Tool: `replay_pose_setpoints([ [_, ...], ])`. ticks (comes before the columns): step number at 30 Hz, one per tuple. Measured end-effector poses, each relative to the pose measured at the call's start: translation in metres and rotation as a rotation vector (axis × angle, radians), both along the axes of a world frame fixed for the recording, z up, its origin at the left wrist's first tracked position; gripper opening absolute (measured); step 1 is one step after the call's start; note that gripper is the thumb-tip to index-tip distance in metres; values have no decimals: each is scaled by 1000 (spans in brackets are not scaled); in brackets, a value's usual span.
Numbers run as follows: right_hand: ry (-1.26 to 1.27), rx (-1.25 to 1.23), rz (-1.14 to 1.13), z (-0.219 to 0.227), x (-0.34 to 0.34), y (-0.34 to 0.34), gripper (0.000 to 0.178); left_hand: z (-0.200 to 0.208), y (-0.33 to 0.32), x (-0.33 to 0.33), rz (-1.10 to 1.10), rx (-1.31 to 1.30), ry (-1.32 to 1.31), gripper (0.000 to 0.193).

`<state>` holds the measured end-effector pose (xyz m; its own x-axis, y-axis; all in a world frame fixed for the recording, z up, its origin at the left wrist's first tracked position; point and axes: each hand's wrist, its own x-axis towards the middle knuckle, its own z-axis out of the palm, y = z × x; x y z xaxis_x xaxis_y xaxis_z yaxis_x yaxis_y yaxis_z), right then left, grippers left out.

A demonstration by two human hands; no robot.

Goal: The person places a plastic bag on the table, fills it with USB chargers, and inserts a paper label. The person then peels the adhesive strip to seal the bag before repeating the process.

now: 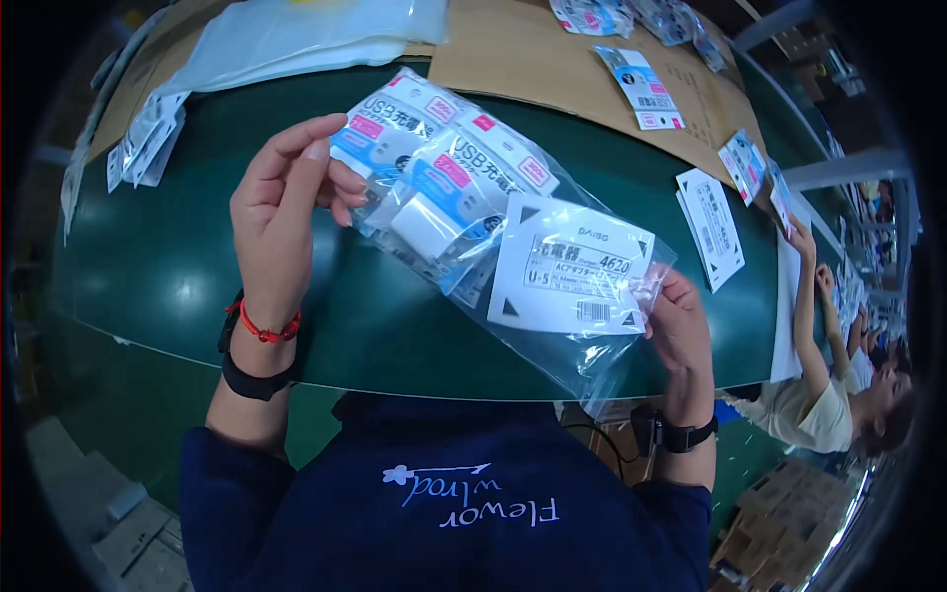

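A clear plastic bag (pixel 582 370) is stretched between my two hands above the green table (pixel 178 266). Inside it lie several blue-and-white charger packs (pixel 464 173), a white adapter showing through one of them. A white printed label card (pixel 577 266) with black corner triangles sits at the bag's right end, over the packs. My left hand (pixel 281 202) has its fingers closed at the bag's upper left edge, beside the packs. At the other end, my right hand (pixel 681 321) pinches the bag's loose plastic next to the card; part of its grip is hidden.
Clear bags (pixel 296 44) are stacked at the back left, near hanging white cards (pixel 148 148). Loose packs (pixel 641 89) lie on a cardboard sheet (pixel 503 59). More label cards (pixel 712 232) rest at the right, close to a co-worker's arm (pixel 809 296) and a pack in that person's hand.
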<state>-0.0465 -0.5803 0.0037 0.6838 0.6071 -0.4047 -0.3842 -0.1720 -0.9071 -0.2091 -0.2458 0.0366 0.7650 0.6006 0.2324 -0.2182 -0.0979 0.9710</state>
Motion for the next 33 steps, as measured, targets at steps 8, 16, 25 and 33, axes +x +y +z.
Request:
replay_pose_setpoints([
  [8,254,127,-102,7,-30,61,14,-3,0,-3,29,-77,1,24],
  [16,148,237,-113,8,-43,97,20,-11,22,-7,187,447,40,32],
  [25,-256,129,-47,10,-40,116,16,-19,30,12,30,138,227,51],
  [33,-394,9,-86,13,-35,135,23,-23,28,16,9,140,185,53],
])
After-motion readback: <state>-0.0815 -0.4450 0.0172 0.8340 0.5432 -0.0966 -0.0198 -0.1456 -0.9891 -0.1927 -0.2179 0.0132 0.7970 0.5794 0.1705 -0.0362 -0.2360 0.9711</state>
